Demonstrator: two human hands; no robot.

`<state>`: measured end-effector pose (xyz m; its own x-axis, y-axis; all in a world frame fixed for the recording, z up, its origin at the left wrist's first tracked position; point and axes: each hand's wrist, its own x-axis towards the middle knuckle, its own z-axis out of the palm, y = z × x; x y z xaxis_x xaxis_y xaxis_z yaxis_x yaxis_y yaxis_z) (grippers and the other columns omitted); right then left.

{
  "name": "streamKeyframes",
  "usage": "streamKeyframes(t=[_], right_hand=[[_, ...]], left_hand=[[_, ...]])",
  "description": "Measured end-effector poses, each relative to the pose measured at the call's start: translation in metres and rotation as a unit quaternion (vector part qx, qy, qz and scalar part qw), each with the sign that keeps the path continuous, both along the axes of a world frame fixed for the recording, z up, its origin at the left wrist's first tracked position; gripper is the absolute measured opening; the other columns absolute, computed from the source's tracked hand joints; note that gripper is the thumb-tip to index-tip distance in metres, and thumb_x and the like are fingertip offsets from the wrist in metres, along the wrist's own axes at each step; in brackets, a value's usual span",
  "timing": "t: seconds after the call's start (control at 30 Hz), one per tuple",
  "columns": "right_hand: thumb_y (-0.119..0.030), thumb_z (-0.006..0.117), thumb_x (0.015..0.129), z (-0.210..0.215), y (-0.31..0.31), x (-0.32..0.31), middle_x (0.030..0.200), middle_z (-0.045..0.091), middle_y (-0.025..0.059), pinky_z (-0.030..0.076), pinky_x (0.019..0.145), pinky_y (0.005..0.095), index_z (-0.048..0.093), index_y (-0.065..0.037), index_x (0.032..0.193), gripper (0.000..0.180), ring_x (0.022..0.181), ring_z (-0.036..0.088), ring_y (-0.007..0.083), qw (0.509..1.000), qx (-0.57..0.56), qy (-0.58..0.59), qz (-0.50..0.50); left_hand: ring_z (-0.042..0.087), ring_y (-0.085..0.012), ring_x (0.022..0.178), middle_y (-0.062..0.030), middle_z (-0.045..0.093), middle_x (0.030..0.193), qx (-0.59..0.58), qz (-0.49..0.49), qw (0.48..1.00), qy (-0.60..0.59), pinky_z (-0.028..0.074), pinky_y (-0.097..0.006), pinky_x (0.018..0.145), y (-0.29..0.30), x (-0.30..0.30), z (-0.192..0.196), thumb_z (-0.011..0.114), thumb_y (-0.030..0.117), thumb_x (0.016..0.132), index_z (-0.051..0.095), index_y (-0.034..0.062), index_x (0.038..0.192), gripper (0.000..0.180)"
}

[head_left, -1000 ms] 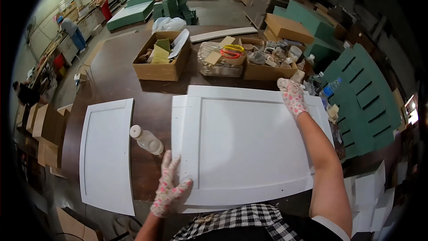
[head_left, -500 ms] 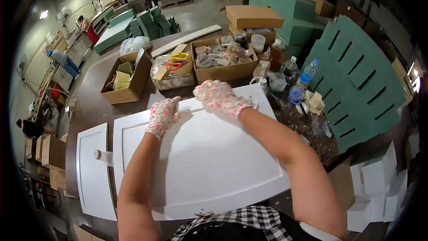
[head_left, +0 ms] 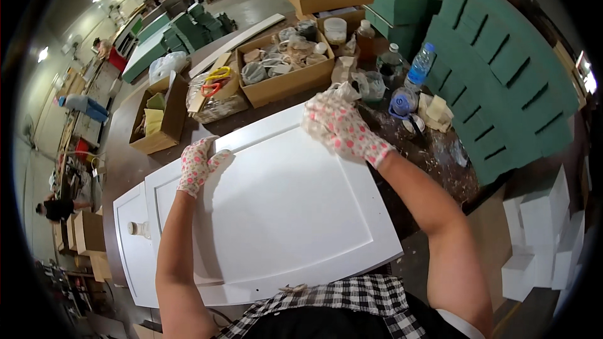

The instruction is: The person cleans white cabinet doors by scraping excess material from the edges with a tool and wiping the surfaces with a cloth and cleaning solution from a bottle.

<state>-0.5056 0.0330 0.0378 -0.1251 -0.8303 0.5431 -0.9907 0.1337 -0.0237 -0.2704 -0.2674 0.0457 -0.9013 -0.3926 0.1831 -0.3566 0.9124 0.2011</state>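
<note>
A white framed panel (head_left: 282, 207) with a recessed middle lies on the dark table in front of me. My left hand (head_left: 200, 164), in a white glove with pink dots, rests on the panel's far left edge, its thumb spread from the other fingers. My right hand (head_left: 345, 127), in a matching glove, is curled down at the panel's far right corner. Its fingertips are blurred, and whatever may be under them is hidden. Left of this panel, and partly covered by it, is a second white panel (head_left: 130, 257) with a small lidded jar (head_left: 139, 230) on it.
Beyond the panel stand an open carton of mixed items (head_left: 286, 78), scissors (head_left: 215, 81) on a wrapped bundle, and a smaller carton (head_left: 160, 116). Bottles (head_left: 419, 69) and a blue-handled container (head_left: 402, 103) crowd the right. A slotted green board (head_left: 502, 81) leans beyond them.
My right hand has slid right along the panel's far edge to its right corner. My left hand stays on the far left edge. The whole view has turned somewhat.
</note>
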Motion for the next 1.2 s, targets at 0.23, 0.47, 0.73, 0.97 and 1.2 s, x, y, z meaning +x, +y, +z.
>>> streamKeyframes(t=[0.23, 0.47, 0.73, 0.97, 1.2], right_hand=[[-0.025, 0.055, 0.087, 0.014, 0.152, 0.123, 0.110, 0.061, 0.0138, 0.034, 0.108, 0.0552, 0.063, -0.008, 0.104, 0.026, 0.109, 0.056, 0.0333, 0.959, -0.003, -0.220, 0.180], [-0.018, 0.056, 0.087, 0.000, 0.081, 0.051, 0.107, 0.059, 0.0163, 0.038, 0.106, 0.0479, 0.061, -0.004, 0.108, 0.026, 0.106, 0.056, 0.0337, 0.988, -0.016, -0.097, 0.123], [-0.024, 0.050, 0.093, 0.004, 0.021, 0.002, 0.131, 0.054, 0.0202, 0.030, 0.112, 0.0466, 0.054, -0.001, 0.128, 0.042, 0.132, 0.043, 0.0337, 0.984, 0.031, -0.169, 0.049], [-0.028, 0.050, 0.091, 0.004, 0.175, 0.140, 0.116, 0.060, 0.0138, 0.040, 0.104, 0.0466, 0.064, -0.006, 0.109, 0.031, 0.116, 0.054, 0.0321, 0.942, 0.055, -0.315, 0.105], [-0.025, 0.062, 0.085, 0.004, 0.210, 0.194, 0.118, 0.066, 0.0045, 0.041, 0.103, 0.0445, 0.068, -0.013, 0.110, 0.028, 0.119, 0.056, 0.0263, 0.959, 0.043, -0.278, -0.028]], left_hand=[[0.064, -0.0318, 0.095, -0.0130, 0.069, 0.102, 0.001, -0.013, 0.999, 0.029, 0.048, -0.040, 0.086, 0.003, 0.006, -0.002, 0.071, 0.044, 0.078, 0.066, 0.0092, 0.115, 0.052], [0.064, -0.0340, 0.095, -0.0181, 0.068, 0.101, 0.019, -0.013, 0.999, 0.048, 0.046, -0.041, 0.088, 0.006, 0.006, -0.001, 0.072, 0.045, 0.076, 0.066, 0.0013, 0.110, 0.056], [0.063, -0.0350, 0.093, -0.0176, 0.068, 0.098, -0.002, -0.013, 0.998, 0.064, 0.047, -0.042, 0.087, 0.005, 0.002, -0.008, 0.072, 0.047, 0.075, 0.066, 0.0014, 0.109, 0.057], [0.063, -0.0345, 0.094, -0.0188, 0.068, 0.100, -0.005, -0.001, 0.998, 0.057, 0.048, -0.042, 0.086, 0.002, 0.010, -0.010, 0.073, 0.046, 0.076, 0.066, 0.0011, 0.109, 0.056], [0.064, -0.0333, 0.087, -0.0140, 0.068, 0.090, -0.040, -0.032, 0.997, 0.057, 0.048, -0.041, 0.081, -0.009, 0.006, -0.018, 0.074, 0.044, 0.077, 0.065, 0.0061, 0.110, 0.050]])
